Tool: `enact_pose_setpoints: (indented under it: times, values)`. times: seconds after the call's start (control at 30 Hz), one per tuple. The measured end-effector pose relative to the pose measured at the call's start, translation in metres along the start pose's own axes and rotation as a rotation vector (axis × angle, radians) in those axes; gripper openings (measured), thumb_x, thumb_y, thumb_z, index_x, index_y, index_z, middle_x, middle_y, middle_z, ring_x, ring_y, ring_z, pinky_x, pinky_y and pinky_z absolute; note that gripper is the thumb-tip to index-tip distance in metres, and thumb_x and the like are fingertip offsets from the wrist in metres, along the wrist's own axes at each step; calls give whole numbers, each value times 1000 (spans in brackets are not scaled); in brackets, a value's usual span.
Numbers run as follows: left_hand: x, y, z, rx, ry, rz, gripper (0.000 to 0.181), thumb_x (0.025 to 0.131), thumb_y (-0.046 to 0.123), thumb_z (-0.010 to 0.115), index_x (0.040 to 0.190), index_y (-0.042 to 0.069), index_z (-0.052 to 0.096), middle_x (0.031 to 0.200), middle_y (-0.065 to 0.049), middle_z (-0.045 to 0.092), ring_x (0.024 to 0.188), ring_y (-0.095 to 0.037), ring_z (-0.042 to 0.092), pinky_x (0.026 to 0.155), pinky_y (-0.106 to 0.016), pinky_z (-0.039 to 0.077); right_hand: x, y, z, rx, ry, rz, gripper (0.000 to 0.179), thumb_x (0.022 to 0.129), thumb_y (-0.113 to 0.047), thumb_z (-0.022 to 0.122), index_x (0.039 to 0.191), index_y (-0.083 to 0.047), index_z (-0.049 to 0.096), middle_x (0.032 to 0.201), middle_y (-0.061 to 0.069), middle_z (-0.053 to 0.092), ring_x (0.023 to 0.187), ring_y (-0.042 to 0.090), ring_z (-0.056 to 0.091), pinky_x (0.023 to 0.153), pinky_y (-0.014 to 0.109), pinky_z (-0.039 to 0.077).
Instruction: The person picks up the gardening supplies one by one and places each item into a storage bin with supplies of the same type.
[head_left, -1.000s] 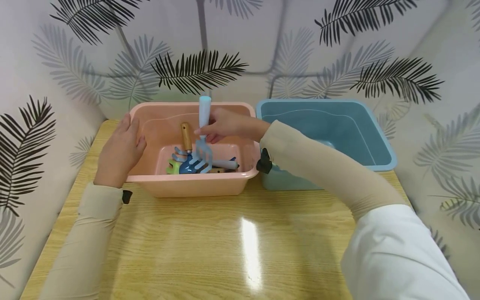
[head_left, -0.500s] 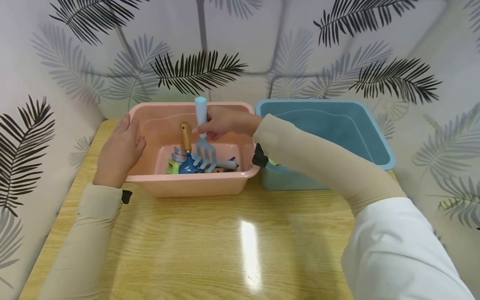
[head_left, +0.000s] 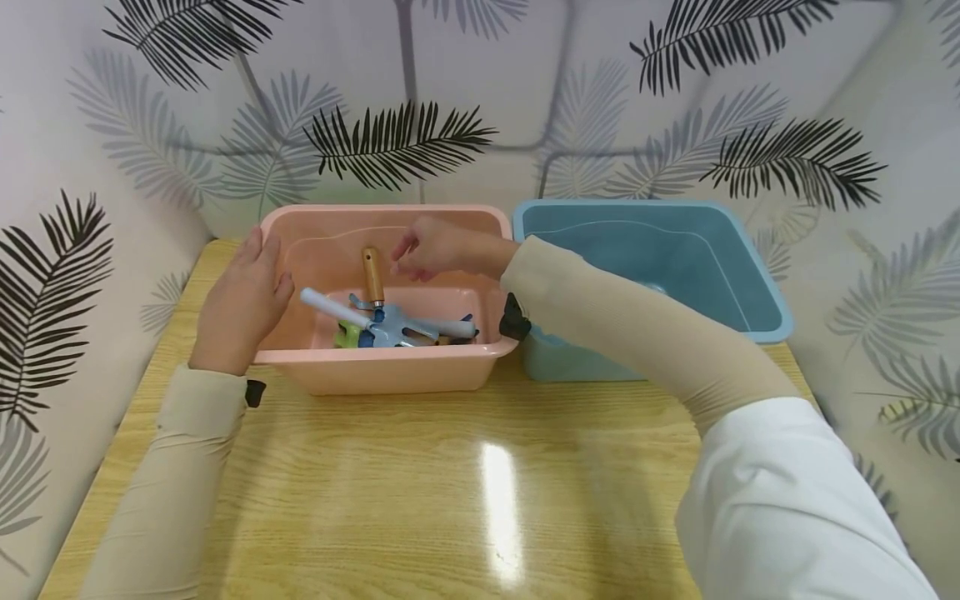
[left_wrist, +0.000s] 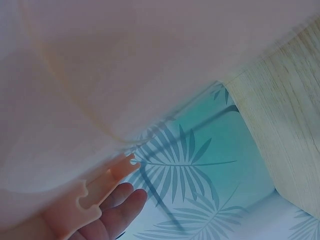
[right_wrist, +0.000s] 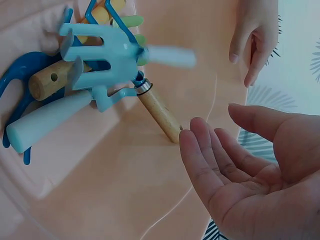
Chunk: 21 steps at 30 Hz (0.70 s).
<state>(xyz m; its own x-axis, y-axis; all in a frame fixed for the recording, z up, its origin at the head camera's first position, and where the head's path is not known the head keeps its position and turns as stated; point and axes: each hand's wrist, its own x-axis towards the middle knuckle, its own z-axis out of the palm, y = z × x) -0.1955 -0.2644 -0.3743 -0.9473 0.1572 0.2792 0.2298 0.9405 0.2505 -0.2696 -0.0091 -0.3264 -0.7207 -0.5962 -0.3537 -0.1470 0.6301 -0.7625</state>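
Note:
My right hand (head_left: 427, 248) hovers over the pink basin (head_left: 397, 371) with its fingers loosely bent and nothing in them. Below it, a light blue garden hand fork (head_left: 390, 325) lies on the other tools, its pale handle slanting up to the left; this handle is blurred in the right wrist view. A wooden-handled tool (head_left: 372, 275) leans beside it, its blue head mostly hidden. Another pale blue handle (right_wrist: 47, 122) and a wooden handle with a hole (right_wrist: 47, 82) show in the pile. My left hand (head_left: 243, 304) grips the basin's left rim, fingers outside and thumb inside.
A blue basin (head_left: 765, 283) stands right beside the pink one, partly behind my right forearm. Both are on a wooden table (head_left: 360, 492), against a leaf-patterned cloth (head_left: 480, 83). Something green (head_left: 347, 335) shows at the pile's left end.
My right hand held the hand fork upright by its handle and has let go of it. The fork has tipped left onto the pile. My left hand stays on the rim.

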Motion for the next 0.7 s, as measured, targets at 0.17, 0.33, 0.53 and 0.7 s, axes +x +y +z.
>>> enact_pose_setpoints:
  times: [0.17, 0.33, 0.53, 0.7]
  values:
    - [0, 1, -2, 3, -11, -7, 52, 92, 11, 49, 136, -13, 35, 140, -35, 29, 129, -45, 30, 101, -55, 30, -1, 1, -1, 6, 5, -4, 19, 91, -11, 59, 107, 0, 60, 104, 14, 61, 90, 30, 60, 75, 27, 53]
    - [1, 2, -2, 1, -22, -15, 52, 92, 12, 48, 136, -13, 34, 141, -35, 28, 130, -45, 29, 102, -55, 30, -1, 2, -2, 50, 9, -1, 19, 92, -11, 57, 107, 1, 61, 104, 13, 61, 84, 23, 60, 75, 27, 53]
    - [1, 2, -2, -8, -21, -22, 53, 92, 12, 48, 137, -12, 34, 141, -35, 27, 130, -45, 29, 100, -57, 31, -4, 4, -5, 89, 13, -27, 20, 92, -13, 57, 108, -1, 61, 104, 14, 61, 88, 24, 60, 76, 26, 53]
    - [1, 0, -2, -24, -29, -20, 53, 92, 12, 48, 137, -11, 33, 141, -35, 26, 129, -45, 29, 101, -57, 30, -14, 7, -8, 109, 27, -63, 23, 93, -15, 56, 110, -1, 61, 106, 16, 61, 91, 26, 60, 78, 26, 52]
